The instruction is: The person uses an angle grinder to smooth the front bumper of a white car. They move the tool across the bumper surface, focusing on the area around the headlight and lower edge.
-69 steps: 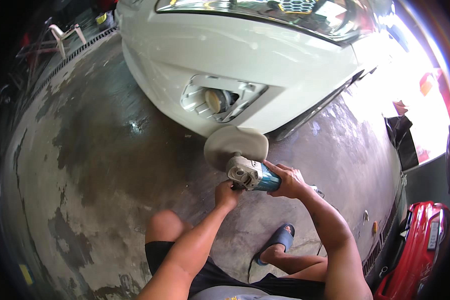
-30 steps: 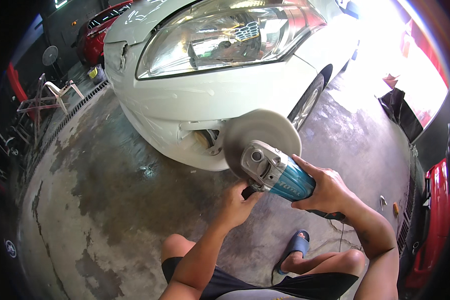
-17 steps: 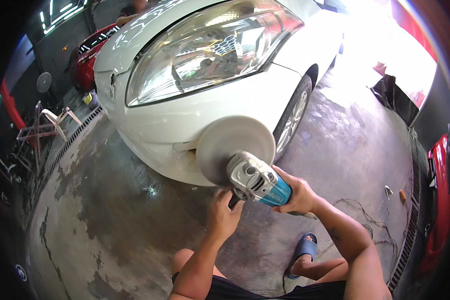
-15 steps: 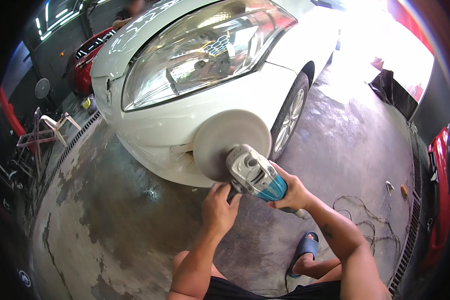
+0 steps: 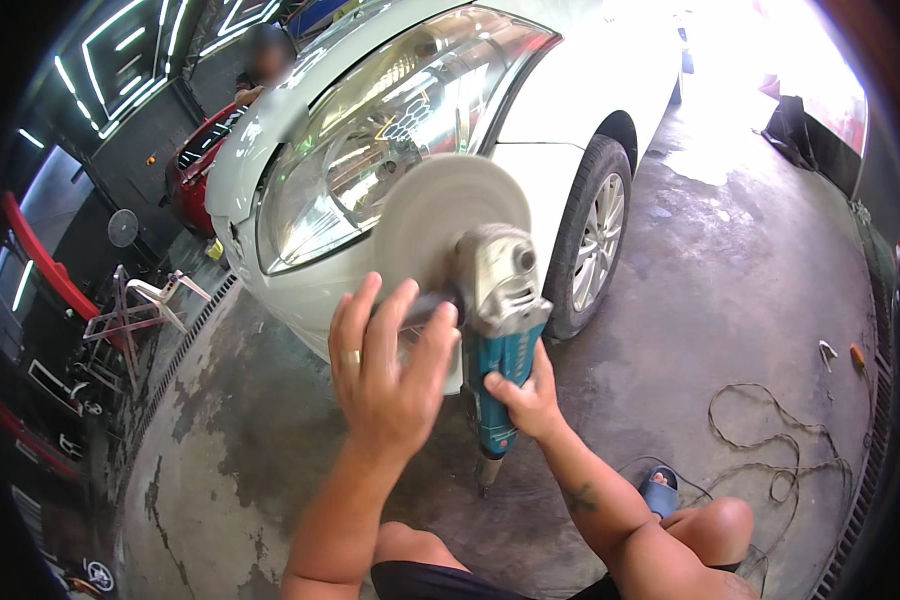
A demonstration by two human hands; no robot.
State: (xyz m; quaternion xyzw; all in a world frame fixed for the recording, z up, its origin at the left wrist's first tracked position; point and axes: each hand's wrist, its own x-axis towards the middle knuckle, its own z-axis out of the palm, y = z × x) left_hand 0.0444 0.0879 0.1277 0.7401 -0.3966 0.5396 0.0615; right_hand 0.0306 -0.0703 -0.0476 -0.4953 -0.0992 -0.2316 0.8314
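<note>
My right hand (image 5: 532,398) is wrapped round the teal body of a rotary polisher (image 5: 504,372), which stands nearly upright, its grey metal head at the top. A round white buffing pad (image 5: 448,195) on the head covers the lower right of a clear headlight (image 5: 315,185) on a white car (image 5: 542,180); whether it touches cannot be told. My left hand (image 5: 388,365), a ring on one finger, has its fingers spread beside the polisher head. Behind those fingers the dark side handle is partly hidden.
The front wheel (image 5: 592,245) stands right of the polisher. A power cord (image 5: 790,440) lies looped on the concrete floor at right, below small tools (image 5: 857,357). A floor grate (image 5: 185,350), a white plastic chair (image 5: 170,293) and a fan (image 5: 123,228) are at left. Another person (image 5: 260,75) is behind the car.
The polisher has risen from the bumper to in front of the headlight and turned more upright. My left hand has opened from its hold on the side handle.
</note>
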